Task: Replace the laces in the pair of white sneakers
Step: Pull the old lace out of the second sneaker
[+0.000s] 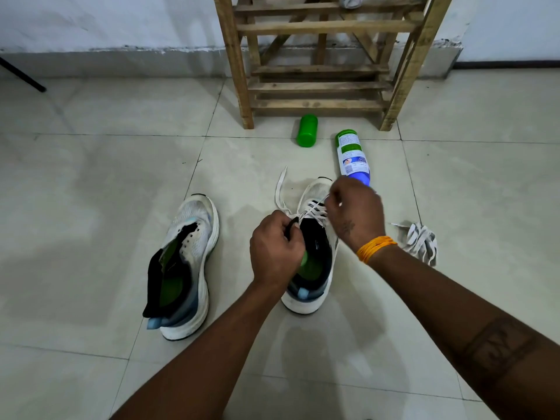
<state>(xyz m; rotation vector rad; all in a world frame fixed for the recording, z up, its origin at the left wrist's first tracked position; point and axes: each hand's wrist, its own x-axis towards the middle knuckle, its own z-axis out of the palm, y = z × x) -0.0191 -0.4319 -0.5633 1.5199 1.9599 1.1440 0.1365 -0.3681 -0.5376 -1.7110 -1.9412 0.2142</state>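
Two white sneakers stand on the tiled floor, toes pointing away from me. The left sneaker (188, 256) has no lace and its black tongue is pulled up. The right sneaker (315, 268) is partly laced with a white lace (280, 189), whose free end trails on the floor to its left. My left hand (277, 253) pinches the black tongue and lace at the sneaker's left eyelets. My right hand (356, 212) pinches the other lace end above the crossed rows. A bundle of white laces (421, 242) lies on the floor to the right.
A wooden rack (321, 59) stands against the wall ahead. A green bottle (307, 130) and a white-and-blue bottle (351, 156) lie on the floor in front of it, the latter just beyond my right hand. A black rod (24, 75) leans at far left.
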